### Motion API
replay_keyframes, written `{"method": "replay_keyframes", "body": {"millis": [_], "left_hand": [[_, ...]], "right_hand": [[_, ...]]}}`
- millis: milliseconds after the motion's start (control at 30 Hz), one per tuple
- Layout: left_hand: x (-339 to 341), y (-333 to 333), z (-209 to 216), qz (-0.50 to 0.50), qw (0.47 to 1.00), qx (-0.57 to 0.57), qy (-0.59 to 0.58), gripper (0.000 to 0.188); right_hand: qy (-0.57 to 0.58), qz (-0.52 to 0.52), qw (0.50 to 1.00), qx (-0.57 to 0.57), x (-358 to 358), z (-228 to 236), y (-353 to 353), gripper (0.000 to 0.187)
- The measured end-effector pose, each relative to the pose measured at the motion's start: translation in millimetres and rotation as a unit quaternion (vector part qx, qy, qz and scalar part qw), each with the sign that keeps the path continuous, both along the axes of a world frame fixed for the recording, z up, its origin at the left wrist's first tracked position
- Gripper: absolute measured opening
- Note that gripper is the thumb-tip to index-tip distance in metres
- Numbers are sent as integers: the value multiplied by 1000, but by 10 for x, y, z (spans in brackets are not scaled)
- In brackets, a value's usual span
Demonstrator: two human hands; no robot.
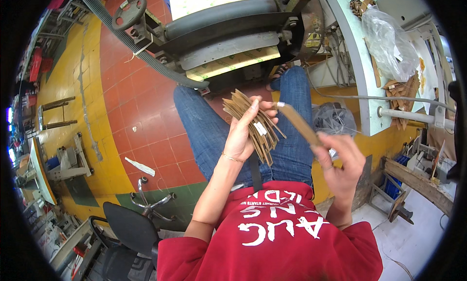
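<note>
My left hand [239,135] is closed around a fanned bundle of thin brown strips [261,141], held above my lap. A small white label shows among them; the material, perhaps leather or card, I cannot tell. To the right, my right hand [344,160] pinches the lower end of a single brown strip [297,123]. This strip slants up and left toward the bundle, and a white tip shows at its far end. My right hand and its strip are slightly smeared by motion.
Ahead stands a roller machine [221,30] with a handwheel [129,13] and a grey hose [146,57]. At right, a pale table [362,81] carries a clear plastic bag [389,42] and brown pieces [404,93]. A black chair [127,227] stands behind left.
</note>
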State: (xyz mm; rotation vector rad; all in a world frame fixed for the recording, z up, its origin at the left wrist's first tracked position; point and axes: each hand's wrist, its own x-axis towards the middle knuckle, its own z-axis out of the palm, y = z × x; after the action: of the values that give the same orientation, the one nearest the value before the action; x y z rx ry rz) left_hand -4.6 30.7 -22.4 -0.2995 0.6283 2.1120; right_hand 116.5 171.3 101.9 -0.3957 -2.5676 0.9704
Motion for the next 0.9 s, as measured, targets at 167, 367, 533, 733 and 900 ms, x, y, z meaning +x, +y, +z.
{"method": "replay_keyframes", "body": {"millis": [167, 367, 533, 733, 900], "left_hand": [[90, 43, 148, -34, 998, 47, 35, 41], [58, 80, 180, -22, 998, 17, 65, 40], [34, 124, 147, 18, 1000, 5, 23, 28], [44, 154, 170, 39, 999, -4, 28, 21], [81, 160, 186, 58, 998, 2, 20, 18]], "right_hand": [[30, 38, 988, 146, -266, -238, 81, 26], [-24, 109, 991, 77, -305, -443, 20, 23], [-35, 77, 996, -28, -256, -429, 2, 29], [-8, 100, 994, 33, -301, -439, -2, 35], [-32, 98, 994, 47, -281, -417, -30, 30]]}}
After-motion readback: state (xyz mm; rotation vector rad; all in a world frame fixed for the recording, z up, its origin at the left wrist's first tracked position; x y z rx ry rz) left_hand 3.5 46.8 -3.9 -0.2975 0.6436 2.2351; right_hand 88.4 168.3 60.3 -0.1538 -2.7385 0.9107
